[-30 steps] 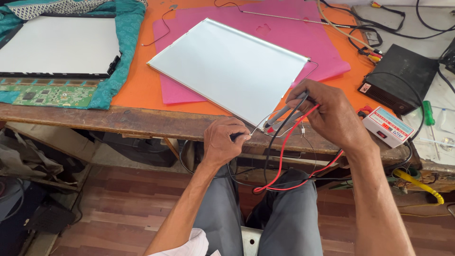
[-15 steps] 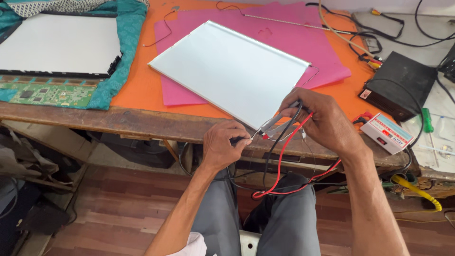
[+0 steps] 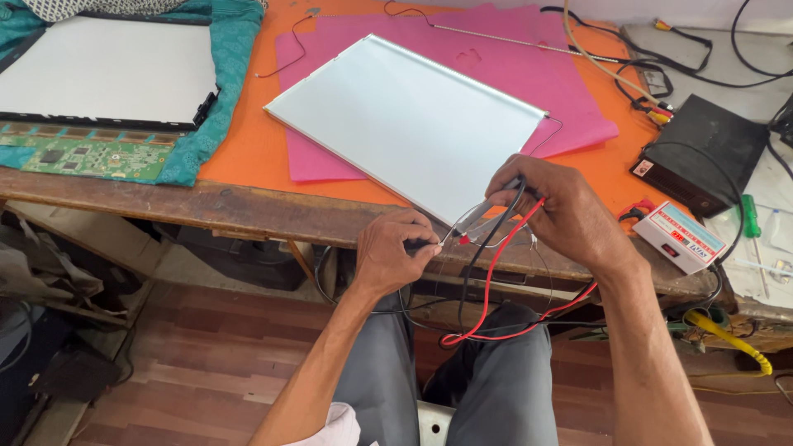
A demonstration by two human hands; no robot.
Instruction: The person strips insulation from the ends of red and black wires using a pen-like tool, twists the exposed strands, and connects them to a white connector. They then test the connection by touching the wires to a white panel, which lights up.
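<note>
Two pink sheets (image 3: 512,78) lie under the white panel (image 3: 409,124) on your desk (image 3: 248,211); left hand (image 3: 395,252) pinches a wire, right hand (image 3: 562,211) grips the probes (image 3: 487,216), both curled tight.

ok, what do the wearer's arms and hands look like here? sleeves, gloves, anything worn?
Both the left hand and the right hand are bare: no gloves, and no rings or watch that show. Both forearms are uncovered to the frame's edge. A bit of white cloth shows near the left elbow; grey trousers below.
</note>
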